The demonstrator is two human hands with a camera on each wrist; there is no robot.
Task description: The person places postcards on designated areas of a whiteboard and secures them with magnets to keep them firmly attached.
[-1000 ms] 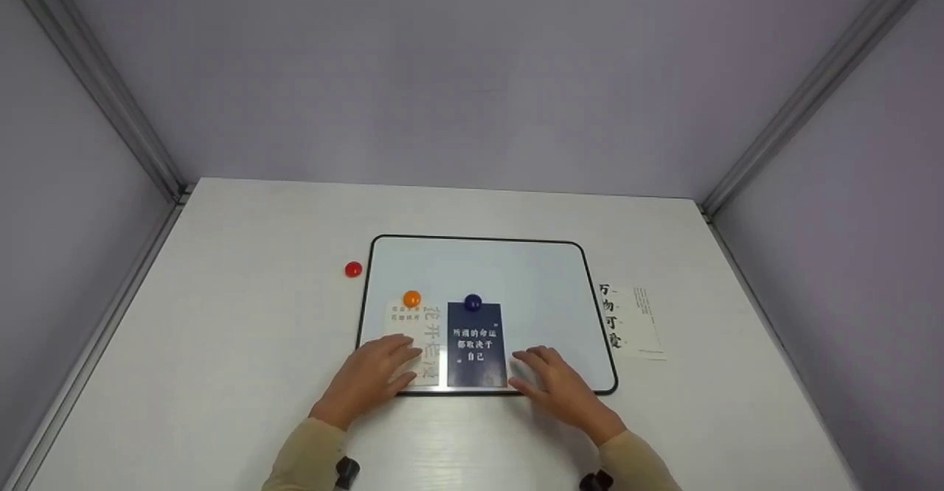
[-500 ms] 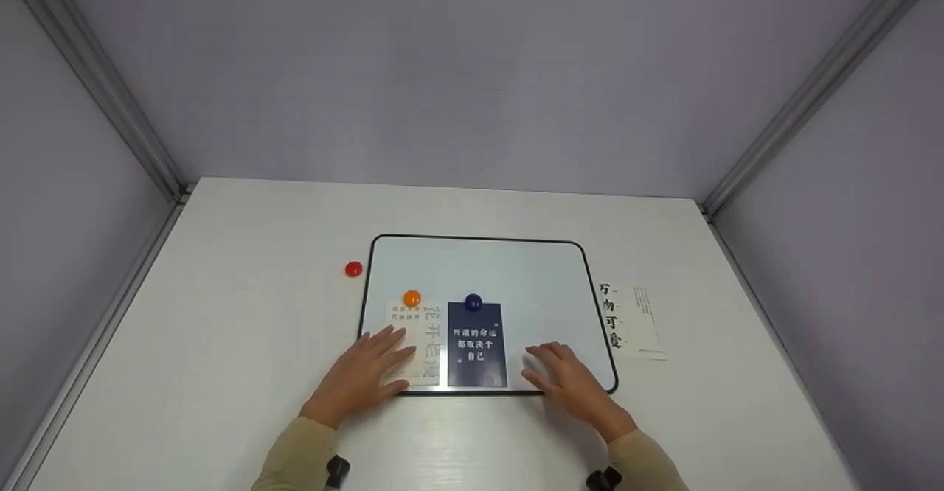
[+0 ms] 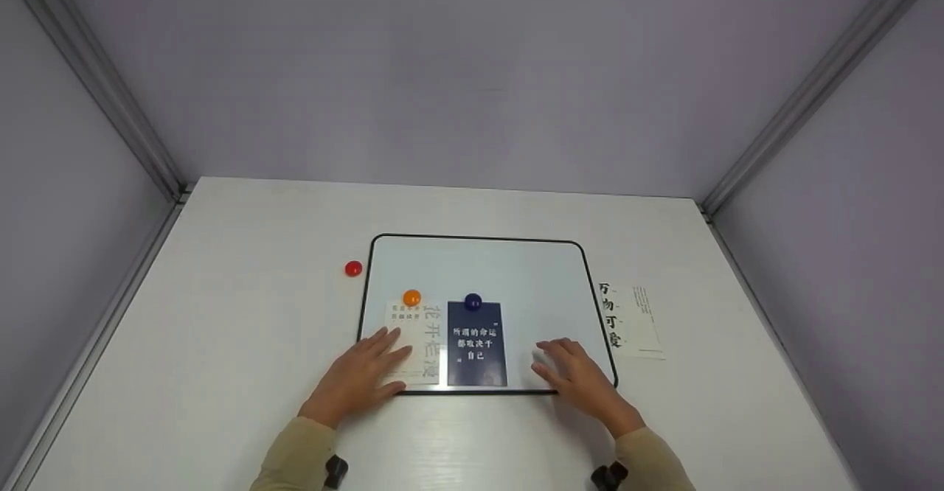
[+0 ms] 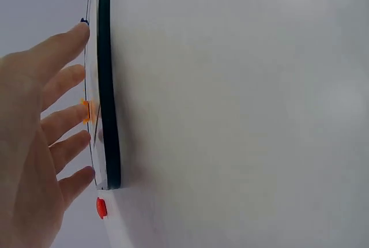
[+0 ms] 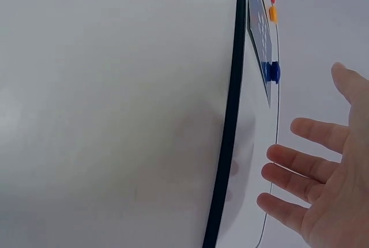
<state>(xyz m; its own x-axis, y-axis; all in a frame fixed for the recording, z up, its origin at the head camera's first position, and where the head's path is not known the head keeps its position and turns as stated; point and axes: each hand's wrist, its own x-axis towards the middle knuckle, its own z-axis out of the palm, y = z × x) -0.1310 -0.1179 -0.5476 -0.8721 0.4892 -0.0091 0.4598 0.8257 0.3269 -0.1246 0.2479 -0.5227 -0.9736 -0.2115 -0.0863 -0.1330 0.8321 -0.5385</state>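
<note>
A whiteboard with a black rim lies flat on the table. On its lower left is a cream card topped by an orange magnet; beside that, a dark blue card has a dark blue magnet at its top edge. My left hand, fingers spread, lies over the board's lower left corner and part of the cream card. Contact there is unclear. The right hand hovers above the lower right corner with relaxed fingers, apart from the surface in the right wrist view, holding nothing.
To the left of the board sits a red magnet on the table. Another cream card with black writing lies by the board's right edge. Grey walls stand behind the table and on both sides.
My right hand has moved to the right, away from the dark blue card. The left hand has shifted slightly left, its fingers spreading. Cards, magnets and board have stayed in place.
</note>
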